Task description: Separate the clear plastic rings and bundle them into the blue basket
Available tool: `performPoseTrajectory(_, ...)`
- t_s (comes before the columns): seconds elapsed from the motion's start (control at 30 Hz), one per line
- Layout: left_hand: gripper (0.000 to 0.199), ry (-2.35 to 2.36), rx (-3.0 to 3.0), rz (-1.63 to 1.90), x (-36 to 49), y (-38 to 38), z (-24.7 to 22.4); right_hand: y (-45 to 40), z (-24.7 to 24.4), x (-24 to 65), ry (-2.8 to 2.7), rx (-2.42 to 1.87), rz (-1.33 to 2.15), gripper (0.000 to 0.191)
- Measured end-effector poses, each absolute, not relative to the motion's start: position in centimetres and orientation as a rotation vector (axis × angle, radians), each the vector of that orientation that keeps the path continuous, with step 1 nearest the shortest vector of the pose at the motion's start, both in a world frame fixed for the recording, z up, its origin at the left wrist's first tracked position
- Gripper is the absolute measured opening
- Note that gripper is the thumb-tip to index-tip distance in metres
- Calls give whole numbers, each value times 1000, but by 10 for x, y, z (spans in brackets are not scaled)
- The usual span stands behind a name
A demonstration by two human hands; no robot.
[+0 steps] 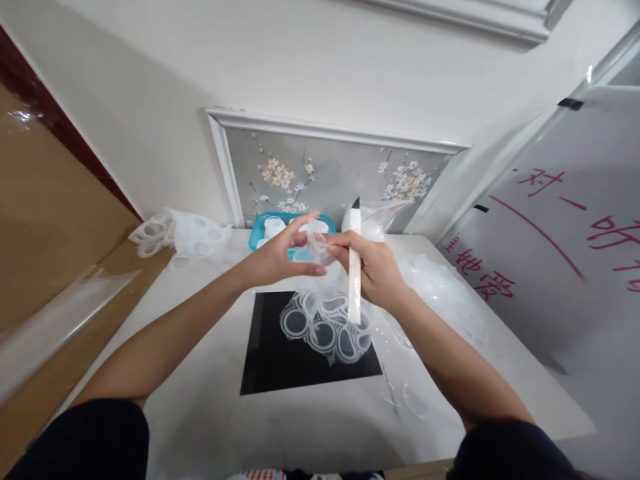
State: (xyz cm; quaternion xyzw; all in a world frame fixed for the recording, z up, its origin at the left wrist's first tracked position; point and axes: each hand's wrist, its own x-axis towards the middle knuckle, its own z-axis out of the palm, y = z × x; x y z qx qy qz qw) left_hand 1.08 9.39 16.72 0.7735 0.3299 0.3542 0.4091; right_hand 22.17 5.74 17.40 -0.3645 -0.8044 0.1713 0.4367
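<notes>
Raised over the table, my left hand (280, 257) curves its fingers and thumb around a thin translucent soft piece (316, 241). My right hand (379, 272) pinches the near edge of that piece with thumb and forefinger. The same hand also grips a slim white stick-like tool (355, 280) with a dark pointed end, which stands nearly upright. Below both hands, a heap of translucent ring-shaped pieces (324, 333) lies on a black mat (270, 353). Blur and overlap hide the exact contact of my left fingertips.
A blue tray (257, 231) with white round items stands behind my hands. A translucent sheet with holes (193, 237) lies at the left, and clear plastic (445, 293) lies at the right. A clear bag (380, 217) leans near the wall. A whiteboard (555, 280) borders the table's right side.
</notes>
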Motion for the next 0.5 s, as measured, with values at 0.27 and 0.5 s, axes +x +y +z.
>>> performPoseTrajectory(0.27,41,937,1784,1238,2,106,181,50,108,252,-1933,-1220,794,29)
performPoseTrajectory(0.5,48,1170,1832,1373,-41,126,212,64,78,273,-1635,-1214,727,25)
